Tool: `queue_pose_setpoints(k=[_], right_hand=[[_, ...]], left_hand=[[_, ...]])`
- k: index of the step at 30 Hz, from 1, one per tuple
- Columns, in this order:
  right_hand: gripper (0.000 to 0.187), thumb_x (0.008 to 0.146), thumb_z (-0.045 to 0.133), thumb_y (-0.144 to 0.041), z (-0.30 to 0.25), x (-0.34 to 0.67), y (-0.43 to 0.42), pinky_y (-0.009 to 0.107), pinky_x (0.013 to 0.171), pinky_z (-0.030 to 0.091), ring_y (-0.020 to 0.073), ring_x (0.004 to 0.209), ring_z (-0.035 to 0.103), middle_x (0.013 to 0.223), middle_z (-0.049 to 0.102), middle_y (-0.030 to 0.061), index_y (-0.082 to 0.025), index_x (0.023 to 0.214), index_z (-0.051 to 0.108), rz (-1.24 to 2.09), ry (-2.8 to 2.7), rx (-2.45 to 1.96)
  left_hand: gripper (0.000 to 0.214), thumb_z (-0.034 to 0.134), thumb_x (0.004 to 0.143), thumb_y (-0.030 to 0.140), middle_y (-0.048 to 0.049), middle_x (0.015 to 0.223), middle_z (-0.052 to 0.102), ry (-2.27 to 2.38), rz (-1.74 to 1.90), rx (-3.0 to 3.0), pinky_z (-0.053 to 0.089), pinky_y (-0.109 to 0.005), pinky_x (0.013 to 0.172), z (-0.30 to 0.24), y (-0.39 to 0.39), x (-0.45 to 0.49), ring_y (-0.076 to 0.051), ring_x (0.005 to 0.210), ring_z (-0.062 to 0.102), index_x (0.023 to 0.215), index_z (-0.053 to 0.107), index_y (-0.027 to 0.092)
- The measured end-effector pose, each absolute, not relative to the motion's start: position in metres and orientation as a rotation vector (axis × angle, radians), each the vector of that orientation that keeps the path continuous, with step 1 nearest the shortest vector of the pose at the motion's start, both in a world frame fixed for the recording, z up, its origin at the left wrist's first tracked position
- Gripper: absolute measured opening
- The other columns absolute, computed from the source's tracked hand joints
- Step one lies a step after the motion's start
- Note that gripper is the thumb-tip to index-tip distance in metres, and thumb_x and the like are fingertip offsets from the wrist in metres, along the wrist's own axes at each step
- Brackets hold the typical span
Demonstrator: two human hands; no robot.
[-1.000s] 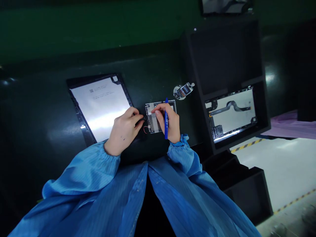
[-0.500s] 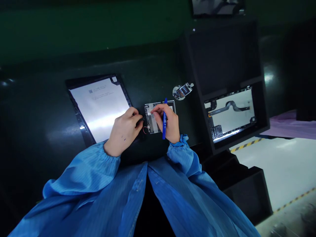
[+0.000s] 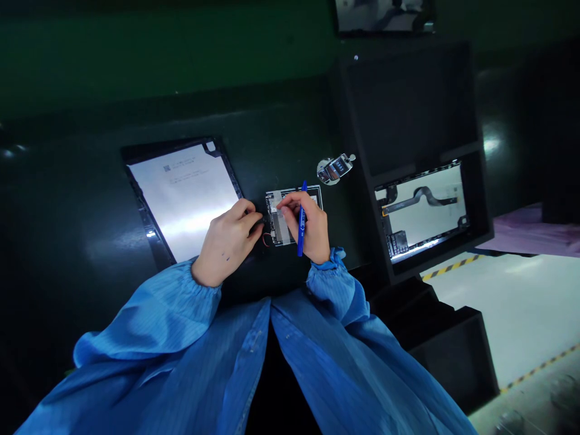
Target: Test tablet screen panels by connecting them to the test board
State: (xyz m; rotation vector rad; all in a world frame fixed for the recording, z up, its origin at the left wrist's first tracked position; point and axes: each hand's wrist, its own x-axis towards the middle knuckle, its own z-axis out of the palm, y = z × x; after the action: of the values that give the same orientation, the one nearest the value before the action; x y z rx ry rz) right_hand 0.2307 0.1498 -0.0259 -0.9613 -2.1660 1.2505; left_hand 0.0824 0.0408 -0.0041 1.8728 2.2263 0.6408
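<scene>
My right hand (image 3: 316, 232) holds a blue pen (image 3: 301, 226) upright across its fingers. Its thumb and index fingertips are pinched together over a small circuit board assembly (image 3: 281, 232), which has a strip of pale tape across it and thin red wires at its lower left. Just left of the board is my left hand (image 3: 229, 244), fingers bent and thumb pressed towards the index finger. What lies between those fingertips, if anything, is too small and dark to make out. A tablet screen panel (image 3: 181, 187) with a silvery back lies beside and partly behind my left hand.
A metal tally counter (image 3: 336, 169) stands beyond my right hand. To the right, a black divided tray (image 3: 369, 145) holds another panel with a ribbon cable (image 3: 423, 194). A further panel (image 3: 385, 17) lies at the top. Another person's purple sleeve (image 3: 534, 229) shows at right.
My hands, the pen and the board stay almost in place. The panel at the top has shifted slightly left, and the other person's sleeve has moved a little.
</scene>
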Motion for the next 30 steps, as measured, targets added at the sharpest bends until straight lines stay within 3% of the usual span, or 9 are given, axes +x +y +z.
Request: queue_pose_setpoints(k=[5, 10, 16, 19, 21, 23, 27, 30], right_hand=[[0.008, 0.093, 0.057, -0.019, -0.026, 0.232, 0.152, 0.029, 0.079, 0.05, 0.0141, 0.082, 0.062, 0.093, 0.067, -0.0001, -0.024, 0.099, 0.06, 1.266, -2.176, -0.944], [0.024, 0.085, 0.068, -0.018, -0.021, 0.232, 0.157, 0.029, 0.078, 0.048, 0.0149, 0.082, 0.06, 0.091, 0.067, -0.0028, -0.026, 0.105, 0.058, 1.271, -2.31, -0.881], [0.014, 0.087, 0.069, -0.027, -0.017, 0.216, 0.163, 0.029, 0.069, 0.042, 0.0186, 0.08, 0.059, 0.078, 0.063, -0.002, -0.023, 0.096, 0.059, 0.95, -2.57, -0.911], [0.012, 0.09, 0.065, -0.032, -0.011, 0.214, 0.164, 0.028, 0.068, 0.044, 0.0173, 0.078, 0.062, 0.079, 0.065, -0.0017, -0.023, 0.095, 0.059, 0.976, -2.52, -0.931], [0.009, 0.099, 0.052, -0.031, -0.002, 0.22, 0.16, 0.026, 0.07, 0.048, 0.0137, 0.072, 0.064, 0.078, 0.066, -0.0034, -0.024, 0.101, 0.058, 1.135, -2.41, -0.933], [0.019, 0.104, 0.039, -0.027, 0.009, 0.229, 0.15, 0.024, 0.071, 0.051, 0.0109, 0.068, 0.067, 0.077, 0.068, -0.0046, -0.026, 0.107, 0.057, 1.276, -2.377, -0.909], [0.002, 0.097, 0.056, -0.026, 0.017, 0.246, 0.117, 0.025, 0.07, 0.053, 0.0155, 0.077, 0.072, 0.086, 0.072, -0.0017, -0.024, 0.098, 0.057, 1.144, -2.54, -0.954], [0.007, 0.092, 0.063, -0.023, 0.012, 0.246, 0.096, 0.029, 0.07, 0.055, 0.0185, 0.079, 0.071, 0.089, 0.072, 0.0006, -0.024, 0.092, 0.056, 1.046, -2.522, -0.995]], left_hand=[[0.015, 0.06, 0.089, 0.014, -0.0075, 0.098, 0.069, 2.188, 0.627, 1.871, 0.054, -0.029, 0.062, -0.005, 0.043, 0.08, -0.018, 0.075, 0.068, 0.092, 0.074, 0.014], [0.014, 0.06, 0.088, 0.014, -0.0076, 0.098, 0.069, 2.165, 0.621, 1.888, 0.053, -0.03, 0.062, -0.005, 0.043, 0.078, -0.018, 0.075, 0.068, 0.088, 0.074, 0.014], [0.016, 0.058, 0.088, 0.013, -0.0085, 0.098, 0.069, 2.159, 0.559, 1.814, 0.053, -0.031, 0.061, -0.006, 0.052, 0.081, -0.019, 0.074, 0.067, 0.085, 0.074, 0.014], [0.017, 0.064, 0.088, 0.019, -0.0094, 0.109, 0.07, 2.147, 0.694, 1.673, 0.058, -0.034, 0.076, 0.012, 0.045, 0.072, -0.023, 0.091, 0.069, 0.101, 0.074, 0.014], [0.034, 0.068, 0.087, 0.028, -0.0098, 0.125, 0.066, 2.183, 0.906, 1.446, 0.055, -0.039, 0.095, 0.031, 0.022, 0.061, -0.026, 0.109, 0.066, 0.12, 0.069, 0.016], [0.045, 0.065, 0.091, 0.035, -0.0073, 0.138, 0.06, 2.22, 1.085, 1.067, 0.052, -0.041, 0.104, 0.049, -0.014, 0.05, -0.026, 0.118, 0.062, 0.133, 0.062, 0.022], [0.063, 0.069, 0.086, 0.042, 0.001, 0.148, 0.053, 2.069, 1.169, 0.422, 0.044, -0.043, 0.114, 0.057, -0.083, 0.05, -0.026, 0.133, 0.053, 0.146, 0.048, 0.039], [0.062, 0.073, 0.083, 0.037, 0.0021, 0.153, 0.049, 1.884, 1.284, 0.149, 0.035, -0.044, 0.12, 0.049, -0.096, 0.061, -0.026, 0.142, 0.043, 0.141, 0.053, 0.04]])
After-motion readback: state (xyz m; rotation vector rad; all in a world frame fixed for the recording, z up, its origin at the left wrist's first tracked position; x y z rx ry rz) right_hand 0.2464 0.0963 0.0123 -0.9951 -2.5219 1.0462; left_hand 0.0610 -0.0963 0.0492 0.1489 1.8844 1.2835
